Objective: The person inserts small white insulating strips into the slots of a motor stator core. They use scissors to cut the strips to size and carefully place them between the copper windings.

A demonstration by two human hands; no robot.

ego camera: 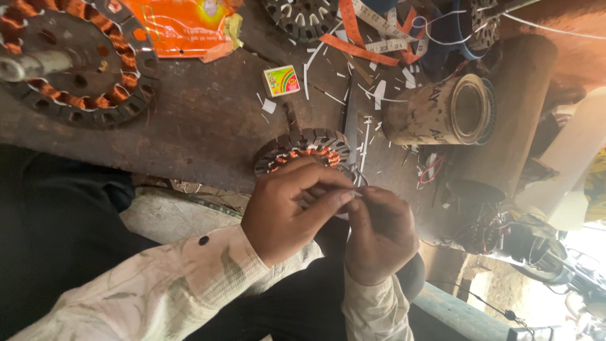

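Dark, worn wood table (208, 120), scratched and dusty, strewn with white paper slivers (379, 91). Both hands close together at its near edge, over a small motor core (306, 146) with copper windings, lying flat on the table just beyond the fingers. Left hand (287, 211) curled, thumb and forefinger pinching a thin pale strip (353, 194); right hand (379, 237) clenched on the same strip from the other side, fingertips touching those of the left. Pale patterned sleeves (170, 284) on both arms, dark trousers beneath.

Larger motor core (69, 63) with copper coils and a metal shaft at the far left of the table. Orange plastic packet (183, 25) beside it at the far edge. Small bright matchbox (281, 80) near the middle, well apart from the hands. Rusty metal cylinder (439, 110) lying on its side to the right, open end facing right. Orange and white tapes (372, 38) tangled at the far edge, next to another toothed core (303, 16). Clutter of wires and dark metal parts (505, 233) off the right end of the table, bright daylight at the lower right corner. Concrete floor (164, 218) showing below the table edge.
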